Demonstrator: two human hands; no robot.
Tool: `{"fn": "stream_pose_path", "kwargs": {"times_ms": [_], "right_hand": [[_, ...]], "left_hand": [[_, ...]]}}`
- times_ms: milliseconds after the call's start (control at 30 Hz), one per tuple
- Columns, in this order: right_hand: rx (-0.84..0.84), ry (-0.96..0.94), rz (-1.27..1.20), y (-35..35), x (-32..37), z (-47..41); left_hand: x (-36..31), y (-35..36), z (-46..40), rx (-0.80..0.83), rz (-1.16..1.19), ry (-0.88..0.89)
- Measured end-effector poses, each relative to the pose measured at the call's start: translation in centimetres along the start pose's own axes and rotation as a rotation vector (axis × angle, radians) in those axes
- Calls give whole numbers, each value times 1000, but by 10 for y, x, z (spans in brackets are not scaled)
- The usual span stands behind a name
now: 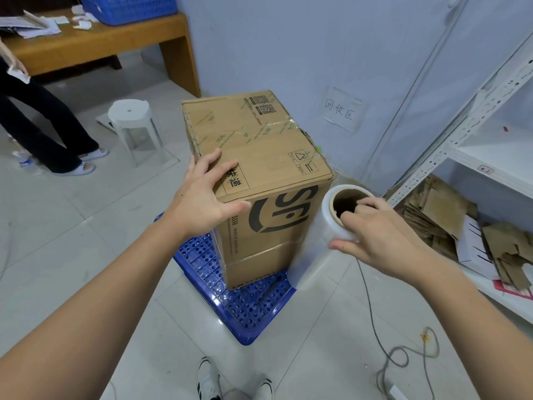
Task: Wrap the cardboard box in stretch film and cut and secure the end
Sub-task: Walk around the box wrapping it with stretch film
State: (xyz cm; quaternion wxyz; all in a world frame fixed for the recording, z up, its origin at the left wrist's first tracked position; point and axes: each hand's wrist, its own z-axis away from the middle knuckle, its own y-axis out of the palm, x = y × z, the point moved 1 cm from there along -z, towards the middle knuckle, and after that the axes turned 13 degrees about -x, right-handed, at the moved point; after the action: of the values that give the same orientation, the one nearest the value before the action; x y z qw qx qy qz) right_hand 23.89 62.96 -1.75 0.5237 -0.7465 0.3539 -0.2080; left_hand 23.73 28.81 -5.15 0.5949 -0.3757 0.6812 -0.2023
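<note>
Two hands work a tall cardboard box (259, 157) standing upright on a blue perforated crate (248, 307) at centre. Left hand (207, 194), fingers spread and straight, presses the box's top corner at 9 o'clock. Right hand (372, 232) grips the stretch film roll (326, 226) at 3 o'clock, fingers hooked into its core, film touching the box's side

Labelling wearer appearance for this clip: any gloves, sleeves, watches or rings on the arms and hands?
None visible. The left hand and right hand are bare, with no gloves, rings or markings showing. Both forearms are uncovered right to the frame's bottom edge, with no sleeve, watch or band in view. No cables or devices are attached to either arm.
</note>
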Motion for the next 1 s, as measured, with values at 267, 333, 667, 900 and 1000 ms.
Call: {"fn": "stream_pose_path", "kwargs": {"times_ms": [267,333,667,900,1000], "right_hand": [[34,-133,-35,-22,-2,10],[41,-163,-68,-23,-3,13],[90,-128,-294,-8,6,17],[162,-78,-247,-14,14,11],[184,-52,-63,-16,33,6]], "left_hand": [[-3,2,1,-7,-3,-2],[-4,3,1,-10,-2,-1],[-4,8,3,-23,-13,10],[-7,9,4,-27,-15,7],[-11,9,6,-24,-14,1]]}}
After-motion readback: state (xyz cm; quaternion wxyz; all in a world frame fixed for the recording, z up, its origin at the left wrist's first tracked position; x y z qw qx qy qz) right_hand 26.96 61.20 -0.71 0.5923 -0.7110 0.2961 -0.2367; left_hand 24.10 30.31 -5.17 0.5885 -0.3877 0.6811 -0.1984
